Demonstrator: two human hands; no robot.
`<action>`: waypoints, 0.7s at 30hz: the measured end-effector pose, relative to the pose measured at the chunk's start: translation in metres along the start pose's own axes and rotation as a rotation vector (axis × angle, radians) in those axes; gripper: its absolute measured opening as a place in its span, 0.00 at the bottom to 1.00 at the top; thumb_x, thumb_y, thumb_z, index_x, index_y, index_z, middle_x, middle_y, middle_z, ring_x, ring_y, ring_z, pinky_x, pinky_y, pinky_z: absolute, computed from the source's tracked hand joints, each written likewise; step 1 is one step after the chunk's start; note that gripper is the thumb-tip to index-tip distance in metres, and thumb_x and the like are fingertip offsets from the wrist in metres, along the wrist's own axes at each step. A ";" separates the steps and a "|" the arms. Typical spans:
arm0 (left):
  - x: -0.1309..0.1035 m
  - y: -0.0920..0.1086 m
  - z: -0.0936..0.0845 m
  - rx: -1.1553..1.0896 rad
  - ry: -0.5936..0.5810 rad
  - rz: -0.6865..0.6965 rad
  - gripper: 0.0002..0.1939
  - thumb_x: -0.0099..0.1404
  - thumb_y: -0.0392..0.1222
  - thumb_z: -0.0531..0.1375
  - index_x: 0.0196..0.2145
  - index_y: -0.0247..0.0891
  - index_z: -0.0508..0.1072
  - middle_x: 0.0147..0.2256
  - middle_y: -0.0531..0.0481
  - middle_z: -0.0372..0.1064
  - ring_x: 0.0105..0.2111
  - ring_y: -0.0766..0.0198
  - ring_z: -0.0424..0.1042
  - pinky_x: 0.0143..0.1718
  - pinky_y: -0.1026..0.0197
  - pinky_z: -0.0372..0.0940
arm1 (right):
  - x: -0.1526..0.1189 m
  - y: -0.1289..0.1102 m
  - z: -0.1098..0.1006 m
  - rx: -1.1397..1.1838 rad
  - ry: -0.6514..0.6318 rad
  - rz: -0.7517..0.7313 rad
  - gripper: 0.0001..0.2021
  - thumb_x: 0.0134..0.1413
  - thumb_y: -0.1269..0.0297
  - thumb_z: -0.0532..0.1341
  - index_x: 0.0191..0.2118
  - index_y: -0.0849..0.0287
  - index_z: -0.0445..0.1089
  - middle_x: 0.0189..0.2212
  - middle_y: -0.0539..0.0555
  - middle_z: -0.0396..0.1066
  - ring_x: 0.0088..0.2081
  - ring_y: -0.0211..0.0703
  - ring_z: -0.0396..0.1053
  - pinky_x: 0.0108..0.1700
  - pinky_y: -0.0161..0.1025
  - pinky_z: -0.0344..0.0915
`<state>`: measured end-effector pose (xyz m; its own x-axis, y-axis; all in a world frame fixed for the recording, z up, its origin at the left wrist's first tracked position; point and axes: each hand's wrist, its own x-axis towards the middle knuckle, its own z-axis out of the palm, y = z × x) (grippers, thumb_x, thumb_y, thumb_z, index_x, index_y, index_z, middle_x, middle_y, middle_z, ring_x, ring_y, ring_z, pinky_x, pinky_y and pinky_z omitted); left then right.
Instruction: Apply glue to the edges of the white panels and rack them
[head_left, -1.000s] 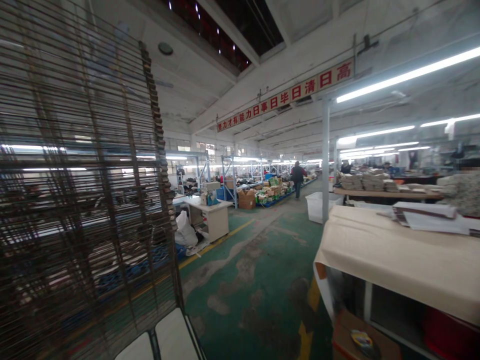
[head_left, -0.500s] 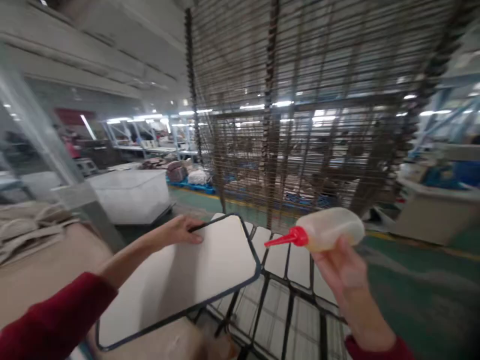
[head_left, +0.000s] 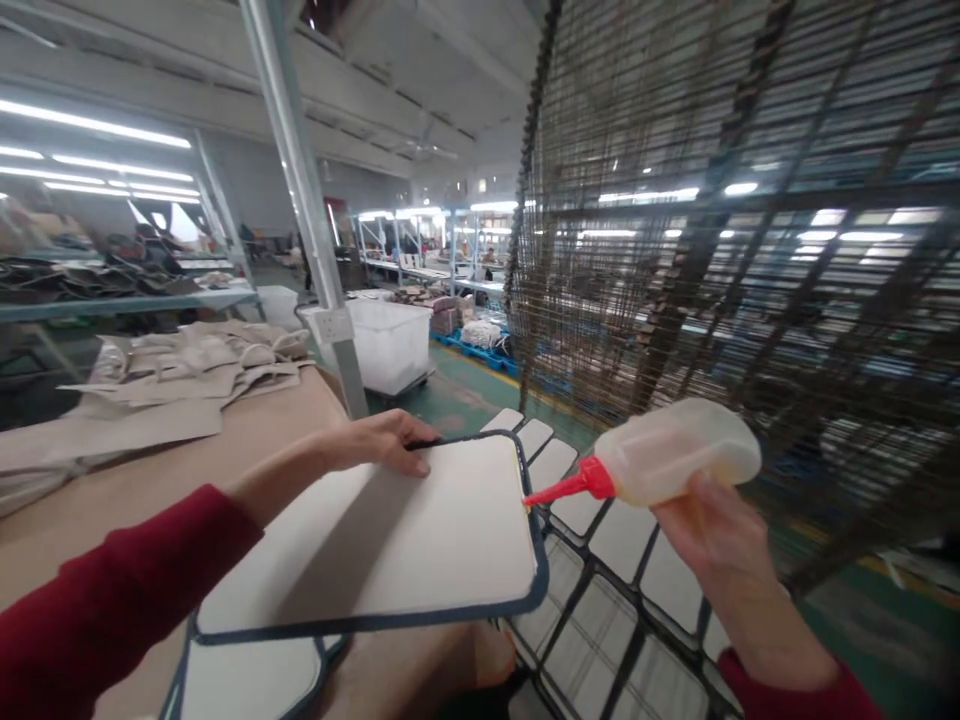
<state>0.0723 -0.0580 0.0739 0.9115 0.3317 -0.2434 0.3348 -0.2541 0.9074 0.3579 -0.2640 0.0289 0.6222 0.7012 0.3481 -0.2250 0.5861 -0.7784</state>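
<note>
My left hand point(head_left: 390, 440) grips the far edge of a white panel with a dark blue border point(head_left: 390, 540), thumb on top of its face. The panel is held tilted in front of me. In my right hand point(head_left: 712, 530) is a translucent squeeze bottle point(head_left: 675, 450) with a red nozzle, lying nearly level. The nozzle tip is at the panel's right edge, where a thin yellowish line runs along the inside of the border. Below the held panel, part of another white panel with a dark border point(head_left: 251, 680) shows on the table.
Several similar panels lie on a rack point(head_left: 622, 600) at the lower right. Tall wire racks point(head_left: 675, 220) rise behind it. On the left, a brown-topped table point(head_left: 300, 400) bears beige cut pieces point(head_left: 202, 370). A metal post point(head_left: 300, 180) and a white bin point(head_left: 386, 345) stand beyond.
The view has swung left. The nozzle tip has moved from apart from the panel to its right edge, and the panel has turned more level.
</note>
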 end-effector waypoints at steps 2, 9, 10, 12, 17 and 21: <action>-0.009 -0.004 -0.007 -0.043 -0.013 -0.013 0.22 0.52 0.45 0.67 0.45 0.36 0.78 0.38 0.48 0.77 0.34 0.55 0.75 0.36 0.60 0.69 | 0.000 0.004 0.009 -0.015 -0.027 0.005 0.27 0.29 0.54 0.75 0.43 0.44 0.74 0.40 0.50 0.77 0.47 0.58 0.73 0.57 0.61 0.62; -0.040 -0.016 -0.028 -0.048 0.054 -0.042 0.19 0.51 0.43 0.66 0.41 0.35 0.79 0.34 0.48 0.77 0.32 0.56 0.75 0.33 0.62 0.68 | 0.000 0.016 0.039 -0.089 -0.102 0.045 0.30 0.28 0.54 0.75 0.45 0.44 0.73 0.43 0.53 0.76 0.49 0.59 0.71 0.57 0.61 0.62; -0.044 -0.017 -0.030 -0.045 0.057 -0.045 0.18 0.51 0.43 0.66 0.40 0.35 0.79 0.33 0.48 0.77 0.32 0.57 0.75 0.32 0.63 0.68 | 0.001 0.018 0.043 -0.092 -0.101 0.040 0.29 0.27 0.54 0.75 0.44 0.44 0.74 0.43 0.53 0.76 0.48 0.59 0.72 0.57 0.61 0.62; -0.050 -0.020 -0.035 -0.045 0.056 -0.050 0.17 0.50 0.43 0.67 0.39 0.35 0.79 0.33 0.49 0.77 0.31 0.57 0.74 0.31 0.64 0.67 | 0.003 0.022 0.049 -0.095 -0.102 0.035 0.27 0.26 0.54 0.75 0.41 0.42 0.75 0.43 0.51 0.76 0.47 0.58 0.72 0.57 0.59 0.63; -0.062 -0.025 -0.045 -0.056 0.057 -0.071 0.20 0.51 0.42 0.66 0.44 0.36 0.79 0.34 0.50 0.78 0.31 0.58 0.74 0.29 0.65 0.67 | 0.009 0.033 0.062 -0.120 -0.146 0.043 0.30 0.25 0.51 0.74 0.43 0.45 0.74 0.44 0.49 0.75 0.49 0.57 0.70 0.59 0.58 0.61; -0.070 -0.029 -0.049 -0.047 0.068 -0.065 0.22 0.51 0.42 0.65 0.45 0.37 0.78 0.35 0.50 0.78 0.33 0.57 0.75 0.31 0.65 0.67 | 0.011 0.041 0.067 -0.124 -0.177 0.044 0.31 0.24 0.49 0.74 0.43 0.44 0.74 0.44 0.50 0.75 0.46 0.56 0.72 0.55 0.57 0.66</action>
<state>-0.0128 -0.0291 0.0818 0.8693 0.4075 -0.2799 0.3796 -0.1873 0.9060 0.3055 -0.2050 0.0360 0.4699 0.7919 0.3899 -0.1488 0.5064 -0.8493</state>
